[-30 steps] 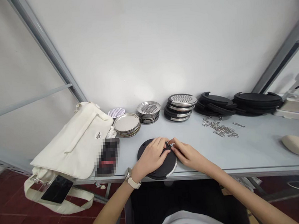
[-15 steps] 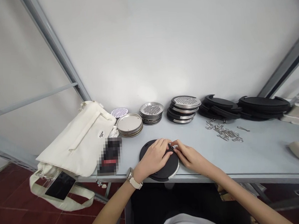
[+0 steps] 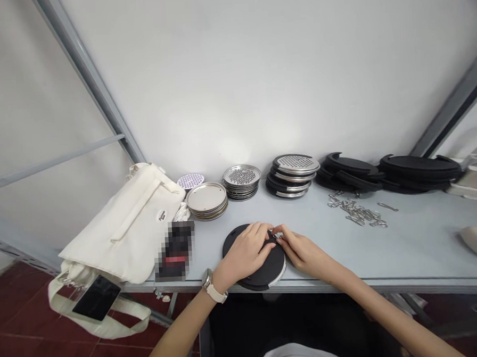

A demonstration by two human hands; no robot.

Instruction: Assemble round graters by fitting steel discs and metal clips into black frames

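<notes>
L hand (image 3: 244, 254) lies over black round disc (image 3: 273, 270), fingers curved, pinning it steady on table (image 3: 410, 244). R hand (image 3: 304, 252) pinches small metal clip (image 3: 275, 235) at disc's top edge — close grip, good control.

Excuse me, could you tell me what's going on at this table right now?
A person is working over a round black disc at the front edge of the table. The left hand rests on the disc, and the right hand pinches a small metal clip with its fingertips. Behind them are stacks of metal graters, black rims and a pile of metal clips.
</notes>
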